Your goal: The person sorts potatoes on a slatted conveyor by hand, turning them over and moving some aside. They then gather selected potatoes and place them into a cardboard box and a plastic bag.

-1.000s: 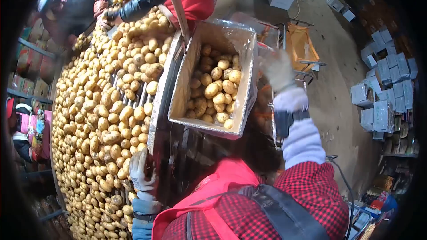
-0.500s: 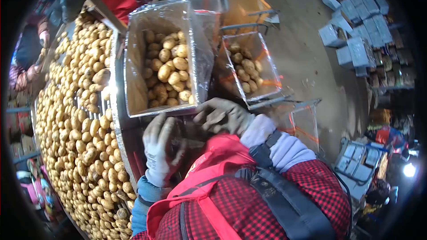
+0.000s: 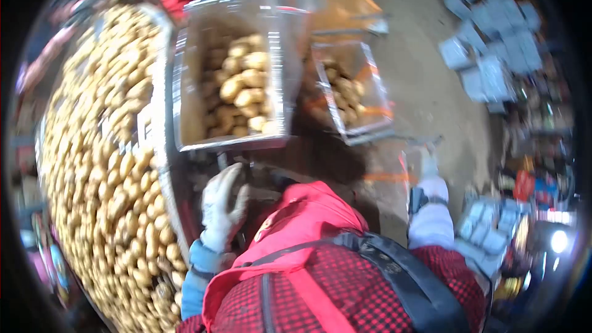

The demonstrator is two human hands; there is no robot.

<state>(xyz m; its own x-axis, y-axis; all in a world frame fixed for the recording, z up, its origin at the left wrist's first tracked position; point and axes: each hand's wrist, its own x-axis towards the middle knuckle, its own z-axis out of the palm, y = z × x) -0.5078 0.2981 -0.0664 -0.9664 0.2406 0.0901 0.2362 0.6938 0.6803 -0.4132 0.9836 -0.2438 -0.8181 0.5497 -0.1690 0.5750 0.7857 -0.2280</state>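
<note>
My left hand (image 3: 223, 200), in a dirty white glove, is just below the near edge of a plastic-lined box (image 3: 231, 145). Its thumb stands apart from the fingers, and nothing shows between them. Inside that box lies a heap of potatoes (image 3: 243, 86). My right hand (image 3: 429, 163) is stretched out to the right beside a clear-sided frame with orange bands (image 3: 388, 177); motion smears its fingers, so any grip is hidden. A smaller lined crate (image 3: 385, 117) between the hands' far sides holds some potatoes (image 3: 345, 92).
On the left a long sorting table carries a broad spread of potatoes (image 3: 117, 197) behind a metal edge (image 3: 163, 86). An orange crate (image 3: 342, 0) stands at the back. Stacked pale boxes (image 3: 493, 31) are at the far right, over brown floor (image 3: 413, 55).
My right hand has left the near edge of the lined box and swung far right. My left hand stays nearly in place, its fingers lower. The view has shifted slightly and blurred.
</note>
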